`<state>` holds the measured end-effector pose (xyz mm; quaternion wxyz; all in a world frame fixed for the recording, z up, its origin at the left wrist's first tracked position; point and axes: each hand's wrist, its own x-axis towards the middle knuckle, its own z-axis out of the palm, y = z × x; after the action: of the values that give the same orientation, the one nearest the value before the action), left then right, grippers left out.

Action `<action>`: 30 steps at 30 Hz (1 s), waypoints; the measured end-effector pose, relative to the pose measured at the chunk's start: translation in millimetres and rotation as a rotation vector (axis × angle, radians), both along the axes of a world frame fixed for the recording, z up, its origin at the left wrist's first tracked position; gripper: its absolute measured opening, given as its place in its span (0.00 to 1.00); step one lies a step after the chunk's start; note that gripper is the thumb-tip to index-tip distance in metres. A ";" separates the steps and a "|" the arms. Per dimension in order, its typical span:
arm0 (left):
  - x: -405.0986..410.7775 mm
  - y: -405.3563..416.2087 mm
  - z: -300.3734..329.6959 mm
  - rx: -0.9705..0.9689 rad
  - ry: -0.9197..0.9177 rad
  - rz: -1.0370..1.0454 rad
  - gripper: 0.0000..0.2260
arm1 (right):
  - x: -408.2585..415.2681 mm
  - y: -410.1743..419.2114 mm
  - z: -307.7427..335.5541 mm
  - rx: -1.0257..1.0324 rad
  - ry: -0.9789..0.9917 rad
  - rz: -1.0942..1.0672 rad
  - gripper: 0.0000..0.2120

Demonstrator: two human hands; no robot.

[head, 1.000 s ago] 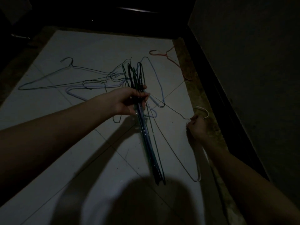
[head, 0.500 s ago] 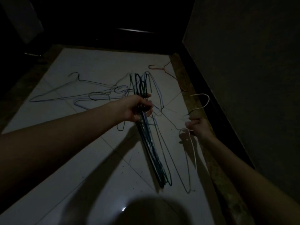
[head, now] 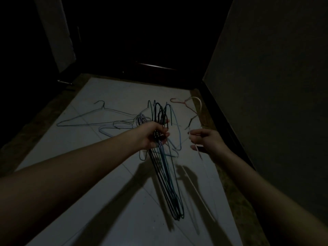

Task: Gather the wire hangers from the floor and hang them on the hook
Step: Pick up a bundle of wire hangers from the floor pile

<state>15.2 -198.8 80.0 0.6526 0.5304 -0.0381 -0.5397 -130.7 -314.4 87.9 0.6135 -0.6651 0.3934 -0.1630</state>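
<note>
- Nearest, the bunch of gathered hangers [head: 168, 183] dangles from the left hand [head: 153, 134], fingers wrapped tight round the necks, hooks fanning above the fist.
- Just beside it, the right hand [head: 204, 139] has lifted the white hanger [head: 197, 185] clear of the floor and is bringing it toward the bunch, pinched between thumb and fingers.
- Farther back, loose hangers [head: 99, 119] and a pink hanger [head: 184, 103] lie on the tiled floor [head: 124, 93].
- So gathering isn't finished; no hook in sight.
</note>
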 end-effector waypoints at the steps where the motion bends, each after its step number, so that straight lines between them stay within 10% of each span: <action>1: 1.5 4.8 4.2 -0.005 -0.003 0.009 0.16 | 7.7 9.4 4.2 -0.010 -0.016 0.009 0.09; 21: 50.6 117.3 51.7 -0.097 0.078 0.183 0.10 | 129.2 124.1 43.2 -0.272 0.048 0.246 0.07; 30: 95.8 146.9 49.1 -0.020 0.067 0.202 0.09 | 158.9 95.7 33.1 -0.338 0.461 0.340 0.05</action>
<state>111.0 -51.9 129.1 0.7097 0.5068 0.0320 -0.4883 28.2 -218.7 121.0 0.4077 -0.8329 0.3727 0.0333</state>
